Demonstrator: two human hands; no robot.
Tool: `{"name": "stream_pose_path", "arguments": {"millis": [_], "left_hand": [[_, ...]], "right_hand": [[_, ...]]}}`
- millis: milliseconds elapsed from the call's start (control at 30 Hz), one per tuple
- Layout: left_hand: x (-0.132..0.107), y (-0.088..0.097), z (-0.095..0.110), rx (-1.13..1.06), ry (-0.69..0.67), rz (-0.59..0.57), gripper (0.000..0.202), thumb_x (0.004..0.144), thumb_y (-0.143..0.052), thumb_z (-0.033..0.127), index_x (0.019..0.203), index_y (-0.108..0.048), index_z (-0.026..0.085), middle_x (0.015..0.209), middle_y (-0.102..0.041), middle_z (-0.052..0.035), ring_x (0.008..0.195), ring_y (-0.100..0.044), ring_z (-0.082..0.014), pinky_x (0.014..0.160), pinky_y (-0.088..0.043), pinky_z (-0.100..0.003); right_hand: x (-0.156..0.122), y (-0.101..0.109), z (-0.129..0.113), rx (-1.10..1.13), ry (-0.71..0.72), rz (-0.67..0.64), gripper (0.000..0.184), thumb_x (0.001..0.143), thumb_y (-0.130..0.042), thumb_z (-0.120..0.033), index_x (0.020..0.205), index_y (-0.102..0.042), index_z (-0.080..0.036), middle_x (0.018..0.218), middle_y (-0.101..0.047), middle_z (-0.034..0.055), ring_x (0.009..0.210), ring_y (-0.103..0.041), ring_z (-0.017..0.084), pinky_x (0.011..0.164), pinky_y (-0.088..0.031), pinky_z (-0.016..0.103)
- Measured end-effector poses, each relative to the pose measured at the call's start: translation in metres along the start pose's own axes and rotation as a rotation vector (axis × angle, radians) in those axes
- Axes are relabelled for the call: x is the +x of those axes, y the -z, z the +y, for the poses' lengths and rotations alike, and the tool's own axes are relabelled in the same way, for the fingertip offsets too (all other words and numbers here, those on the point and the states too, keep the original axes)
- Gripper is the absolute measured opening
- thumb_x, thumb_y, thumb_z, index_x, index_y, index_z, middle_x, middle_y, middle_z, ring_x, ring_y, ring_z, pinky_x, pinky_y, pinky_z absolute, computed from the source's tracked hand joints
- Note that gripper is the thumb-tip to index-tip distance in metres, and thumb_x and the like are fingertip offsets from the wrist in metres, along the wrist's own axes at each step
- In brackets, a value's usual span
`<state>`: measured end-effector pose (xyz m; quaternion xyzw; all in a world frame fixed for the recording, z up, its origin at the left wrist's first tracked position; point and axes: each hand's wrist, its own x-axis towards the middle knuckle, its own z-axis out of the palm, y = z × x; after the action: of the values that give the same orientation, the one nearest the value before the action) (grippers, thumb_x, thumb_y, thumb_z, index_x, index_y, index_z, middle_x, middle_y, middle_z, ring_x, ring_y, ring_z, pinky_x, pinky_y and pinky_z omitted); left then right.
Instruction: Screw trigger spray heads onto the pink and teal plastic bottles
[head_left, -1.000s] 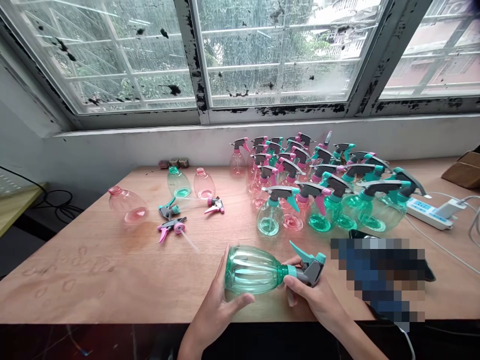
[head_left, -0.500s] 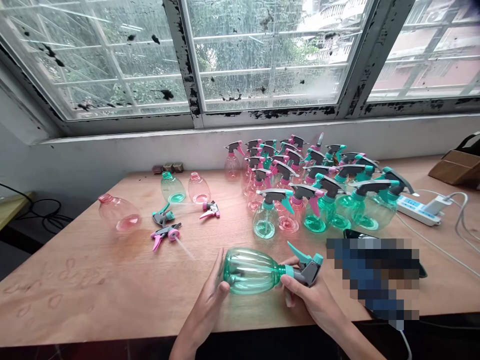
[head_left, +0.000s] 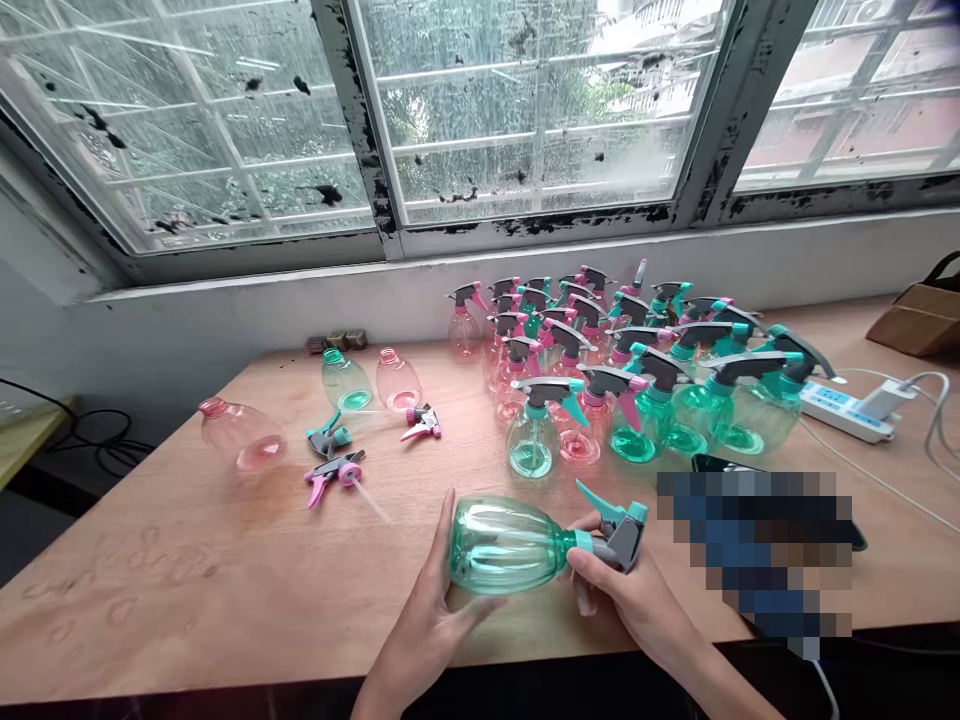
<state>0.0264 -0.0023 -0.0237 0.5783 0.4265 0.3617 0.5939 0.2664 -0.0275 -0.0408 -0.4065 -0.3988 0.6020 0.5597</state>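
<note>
A green spray bottle (head_left: 510,545) lies on its side in the air just above the table, base to the left and grey-and-teal trigger head (head_left: 621,530) to the right. My left hand (head_left: 431,610) cups its base, fingers upright against the end and thumb stretched along the underside. My right hand (head_left: 626,590) is closed round the teal collar (head_left: 582,542), with thumb and fingers on either side. The trigger points up and away from me. Some fingers of both hands are hidden behind the bottle.
Several assembled pink and green spray bottles (head_left: 531,440) stand in a cluster behind. To the left are open bottles (head_left: 240,435) and loose trigger heads (head_left: 335,472). At the right are a power strip (head_left: 847,412), cables and a pixelated patch over a phone (head_left: 855,535).
My left thumb has slid from the bottle's near side to beneath it and straightened. My right hand keeps its hold on the collar. The view has shifted slightly.
</note>
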Motion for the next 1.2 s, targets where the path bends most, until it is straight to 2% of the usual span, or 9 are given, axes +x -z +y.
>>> {"name": "stream_pose_path", "arguments": {"millis": [100,200,300,433,567,700,967,1067,1200], "left_hand": [[0.0002,0.0016,-0.0007,-0.025,-0.009,0.000,0.107,0.082,-0.077,0.038,0.158,-0.002,0.034,0.168,-0.019,-0.0052,0.153,-0.015,-0.0344,0.124,-0.018,-0.051],[0.0009,0.0017,0.0025,0.006,-0.018,-0.026,0.099,0.084,-0.074,0.039,0.159,-0.010,0.030,0.166,-0.024,-0.0085,0.152,-0.016,-0.0379,0.123,-0.022,-0.054],[0.0011,-0.0004,0.0063,0.048,-0.021,-0.013,0.098,0.085,-0.075,0.036,0.158,-0.010,0.034,0.167,-0.021,-0.0051,0.152,-0.019,-0.0372,0.123,-0.025,-0.053],[0.0005,-0.0019,0.0049,0.065,-0.034,0.007,0.097,0.089,-0.069,0.036,0.157,0.000,0.039,0.169,-0.014,-0.0007,0.152,-0.021,-0.0316,0.125,-0.020,-0.049],[0.0007,0.0014,0.0001,0.057,-0.003,-0.019,0.109,0.083,-0.076,0.041,0.157,0.004,0.036,0.169,-0.011,-0.0028,0.153,-0.015,-0.0330,0.126,-0.014,-0.049],[0.0003,0.0026,0.0001,0.020,-0.016,-0.069,0.097,0.088,-0.066,0.047,0.159,-0.003,0.030,0.168,-0.017,-0.0063,0.153,-0.015,-0.0345,0.125,-0.016,-0.050],[-0.0025,-0.0006,0.0033,0.129,-0.026,-0.037,0.104,0.087,-0.070,0.038,0.156,0.007,0.041,0.170,-0.005,0.0012,0.155,-0.008,-0.0286,0.126,-0.007,-0.050],[-0.0026,0.0014,0.0010,0.090,-0.023,-0.050,0.107,0.086,-0.072,0.041,0.156,0.009,0.039,0.170,-0.002,-0.0003,0.155,-0.006,-0.0290,0.127,-0.008,-0.049],[-0.0014,0.0024,0.0003,0.034,-0.032,-0.046,0.095,0.090,-0.065,0.046,0.158,0.000,0.036,0.170,0.000,-0.0013,0.155,-0.003,-0.0312,0.126,-0.013,-0.050]], "right_hand": [[-0.0013,0.0000,-0.0002,-0.024,-0.003,-0.030,0.030,0.085,-0.077,-0.041,0.096,-0.059,-0.019,0.061,-0.069,-0.0026,0.047,-0.058,0.012,0.049,-0.047,0.024],[-0.0012,0.0003,0.0006,-0.025,-0.006,-0.030,0.031,0.085,-0.077,-0.042,0.096,-0.058,-0.019,0.067,-0.072,0.0001,0.047,-0.059,0.012,0.049,-0.047,0.025],[-0.0001,0.0010,0.0026,-0.009,0.002,-0.012,0.030,0.087,-0.075,-0.041,0.095,-0.056,-0.020,0.067,-0.073,0.0001,0.046,-0.059,0.012,0.048,-0.047,0.024],[0.0011,0.0020,0.0057,-0.008,0.019,-0.014,0.029,0.088,-0.074,-0.040,0.096,-0.055,-0.020,0.067,-0.073,-0.0001,0.046,-0.060,0.012,0.048,-0.047,0.024],[0.0004,0.0010,0.0035,-0.017,0.008,-0.011,0.031,0.086,-0.076,-0.042,0.097,-0.055,-0.020,0.064,-0.071,-0.0023,0.046,-0.059,0.011,0.049,-0.046,0.024],[0.0000,-0.0007,0.0010,-0.024,0.004,-0.013,0.032,0.085,-0.076,-0.043,0.094,-0.056,-0.020,0.064,-0.071,-0.0014,0.045,-0.058,0.011,0.048,-0.045,0.024],[0.0029,0.0007,0.0059,0.004,0.031,0.017,0.028,0.087,-0.075,-0.041,0.094,-0.055,-0.022,0.065,-0.069,-0.0032,0.044,-0.058,0.012,0.046,-0.046,0.024],[0.0018,-0.0001,0.0035,-0.026,0.013,-0.001,0.031,0.085,-0.076,-0.043,0.094,-0.057,-0.020,0.064,-0.070,-0.0023,0.044,-0.058,0.012,0.047,-0.046,0.024],[0.0002,-0.0021,-0.0009,-0.073,0.000,-0.018,0.035,0.082,-0.078,-0.046,0.094,-0.060,-0.018,0.064,-0.070,-0.0007,0.046,-0.057,0.012,0.049,-0.047,0.026]]}}
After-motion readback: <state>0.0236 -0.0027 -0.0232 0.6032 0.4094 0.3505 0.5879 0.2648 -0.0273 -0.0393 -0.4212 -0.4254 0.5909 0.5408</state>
